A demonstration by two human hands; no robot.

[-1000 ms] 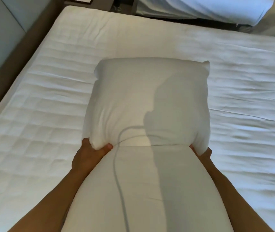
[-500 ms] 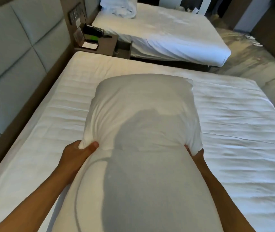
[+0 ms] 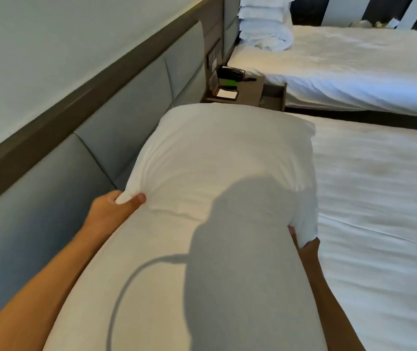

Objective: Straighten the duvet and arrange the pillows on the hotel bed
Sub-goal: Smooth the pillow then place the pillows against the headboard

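Both hands grip one white pillow (image 3: pixel 217 173), held up lengthwise over the bed (image 3: pixel 379 198), near the headboard (image 3: pixel 126 115). Left hand (image 3: pixel 112 211) pinches its left edge, thumb on top; right hand (image 3: pixel 303 243) clasps the right edge, fingers mostly hidden. Nightstand (image 3: pixel 250 93) and second bed (image 3: pixel 354 69) beyond

The pillow (image 3: pixel 217 163) is plain white with a grey shadow across it. The bed sheet (image 3: pixel 379 198) is white with faint ribbed lines. The padded headboard (image 3: pixel 116 127) is grey-blue, trimmed dark brown. The telephone (image 3: pixel 230 75) is black with a green patch.
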